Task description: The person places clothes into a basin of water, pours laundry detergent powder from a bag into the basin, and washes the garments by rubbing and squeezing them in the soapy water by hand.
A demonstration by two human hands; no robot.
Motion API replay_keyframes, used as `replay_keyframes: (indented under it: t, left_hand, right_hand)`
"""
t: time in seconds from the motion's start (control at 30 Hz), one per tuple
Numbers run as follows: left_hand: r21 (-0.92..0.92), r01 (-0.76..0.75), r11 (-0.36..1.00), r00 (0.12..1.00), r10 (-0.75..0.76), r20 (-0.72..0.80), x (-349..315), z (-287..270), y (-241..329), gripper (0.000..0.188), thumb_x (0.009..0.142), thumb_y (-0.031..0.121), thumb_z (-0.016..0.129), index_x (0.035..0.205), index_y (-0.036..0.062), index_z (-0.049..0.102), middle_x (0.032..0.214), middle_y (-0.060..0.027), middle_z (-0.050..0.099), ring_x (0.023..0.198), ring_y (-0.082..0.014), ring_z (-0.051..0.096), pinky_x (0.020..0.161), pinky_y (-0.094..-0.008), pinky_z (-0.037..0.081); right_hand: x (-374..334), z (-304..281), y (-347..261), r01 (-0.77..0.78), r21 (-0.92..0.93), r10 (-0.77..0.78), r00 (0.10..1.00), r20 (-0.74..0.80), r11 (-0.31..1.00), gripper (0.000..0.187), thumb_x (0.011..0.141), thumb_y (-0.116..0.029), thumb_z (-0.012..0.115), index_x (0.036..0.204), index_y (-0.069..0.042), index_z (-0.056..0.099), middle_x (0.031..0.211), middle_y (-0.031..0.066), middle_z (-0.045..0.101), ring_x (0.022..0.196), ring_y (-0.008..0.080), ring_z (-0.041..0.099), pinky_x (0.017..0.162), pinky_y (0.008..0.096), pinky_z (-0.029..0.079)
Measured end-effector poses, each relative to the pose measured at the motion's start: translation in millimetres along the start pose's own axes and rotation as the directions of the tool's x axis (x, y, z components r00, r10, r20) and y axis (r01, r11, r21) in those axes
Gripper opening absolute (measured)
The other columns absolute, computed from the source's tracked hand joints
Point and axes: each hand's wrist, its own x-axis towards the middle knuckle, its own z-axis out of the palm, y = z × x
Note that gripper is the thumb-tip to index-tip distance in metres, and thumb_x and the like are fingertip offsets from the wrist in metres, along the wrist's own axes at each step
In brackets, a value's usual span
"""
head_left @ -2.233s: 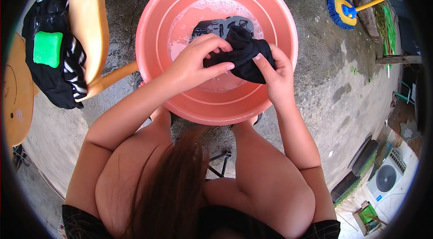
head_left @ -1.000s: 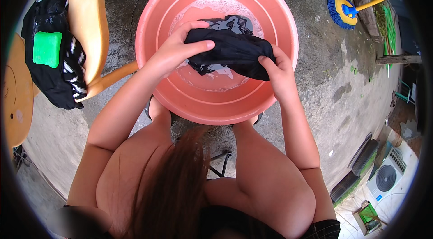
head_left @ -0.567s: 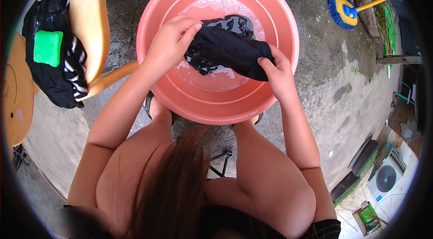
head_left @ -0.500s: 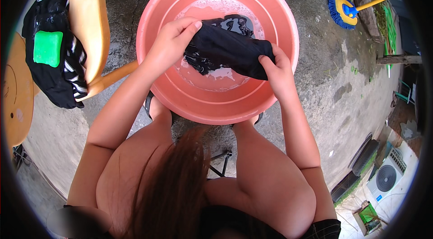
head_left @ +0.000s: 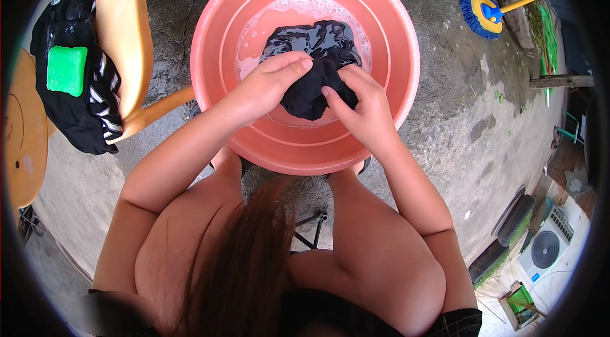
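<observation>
Both left hand [head_left: 270, 86] and right hand [head_left: 359, 108] grip the bunched wet black garment [head_left: 314, 63]; it runs from the hands toward the far rim of the salmon-pink basin [head_left: 394, 38]; soapy water lies open around it.

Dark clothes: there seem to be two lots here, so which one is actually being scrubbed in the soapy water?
The black cloth in the pink basin, gripped by both hands. The other, a black striped garment, hangs untouched over the wooden chair.
</observation>
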Motion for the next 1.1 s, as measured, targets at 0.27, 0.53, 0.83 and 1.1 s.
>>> replay_keyframes:
  t: [0.27, 0.53, 0.83, 1.1]
  left_hand:
    - [0.718, -0.195, 0.668, 0.973, 0.225, 0.055, -1, -5, 9, 0.032, 0.082, 0.022, 0.071, 0.106, 0.0090, 0.054, 0.092, -0.0117, 0.065, 0.089, -0.0266, 0.064, 0.078, -0.0358, 0.049]
    - [0.803, -0.353, 0.480, 0.892, 0.433, 0.134, 1, -23, 11, 0.041, 0.078, 0.007, 0.059, 0.118, 0.0085, 0.057, 0.116, -0.0142, 0.055, 0.109, -0.0332, 0.055, 0.091, -0.0420, 0.047]
    - [0.098, -0.301, 0.949, 0.860, 0.314, -0.402, 4, -30, 42, 0.026, 0.096, 0.010, 0.042, 0.113, -0.0002, 0.060, 0.106, -0.0079, 0.066, 0.091, -0.0129, 0.064, 0.080, -0.0300, 0.051]
    - [0.490, -0.031, 0.871, 0.917, 0.220, -0.332, 9, -55, 18, 0.022, 0.088, 0.007, 0.045, 0.101, 0.0012, 0.062, 0.099, -0.0125, 0.067, 0.091, -0.0251, 0.065, 0.081, -0.0336, 0.049]
  right_hand:
    - [-5, -26, 8, -0.475, 0.536, 0.462, 0.871, 0.170, 0.698, 0.018, 0.093, -0.010, 0.059, 0.101, 0.004, 0.066, 0.086, 0.0037, 0.066, 0.078, 0.0077, 0.060, 0.070, 0.0226, 0.049]
    - [-3, -21, 12, -0.486, 0.646, 0.490, 0.850, 0.193, 0.589, 0.021, 0.094, -0.014, 0.058, 0.101, 0.004, 0.066, 0.085, 0.0016, 0.067, 0.076, 0.0054, 0.059, 0.071, 0.0218, 0.049]
    - [-2, -30, 24, -0.455, 0.544, 0.510, 0.858, 0.058, 0.704, 0.023, 0.095, -0.015, 0.060, 0.106, 0.004, 0.065, 0.091, 0.0042, 0.068, 0.080, 0.0080, 0.062, 0.074, 0.0235, 0.050]
    - [-1, -82, 38, -0.339, 0.646, 0.563, 0.808, -0.172, 0.684, 0.024, 0.096, -0.016, 0.057, 0.107, 0.004, 0.066, 0.095, 0.0068, 0.070, 0.084, 0.0104, 0.064, 0.077, 0.0234, 0.050]
